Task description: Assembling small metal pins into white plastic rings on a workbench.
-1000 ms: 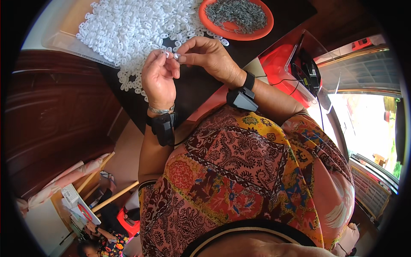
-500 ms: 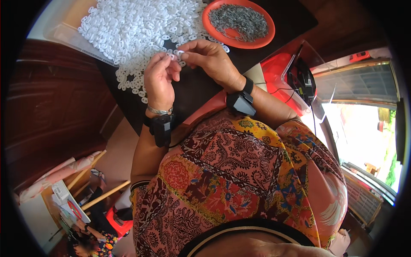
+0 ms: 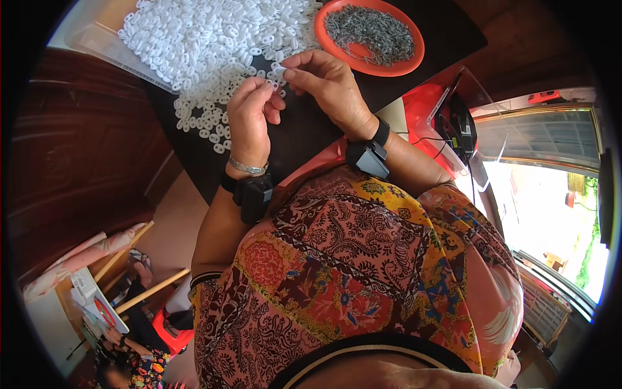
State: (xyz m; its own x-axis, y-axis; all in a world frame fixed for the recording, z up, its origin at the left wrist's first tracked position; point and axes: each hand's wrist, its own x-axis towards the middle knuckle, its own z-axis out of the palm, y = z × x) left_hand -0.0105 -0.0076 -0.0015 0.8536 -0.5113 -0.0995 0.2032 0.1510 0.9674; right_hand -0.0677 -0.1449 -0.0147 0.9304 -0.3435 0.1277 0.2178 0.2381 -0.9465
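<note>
My left hand (image 3: 251, 117) is raised over the dark table with thumb and forefinger pinched together. A small white oval plastic piece with two holes (image 3: 272, 85) shows at its fingertips. Just to the right, my right hand (image 3: 329, 91) has its thumb and forefinger brought together. What lies between them blurs into the white pieces behind. A large heap of the same white two-holed pieces (image 3: 214, 42) spreads beyond both hands, with looser ones lying near my left hand. At the far right of the heap an orange plate (image 3: 363, 67) holds a pile of small grey metal pieces (image 3: 370, 35).
A clear plastic tray (image 3: 120, 61) lies under the heap's left side. The dark tabletop (image 3: 301, 133) extends toward me. Right of it are a red stool (image 3: 418, 107) and a black device (image 3: 459, 123). Another person (image 3: 146, 369) is at the lower left, near a white table.
My hands have drawn slightly apart, the right one moving up and right. The table's contents have shifted a little in view. The left hand keeps its pinch.
</note>
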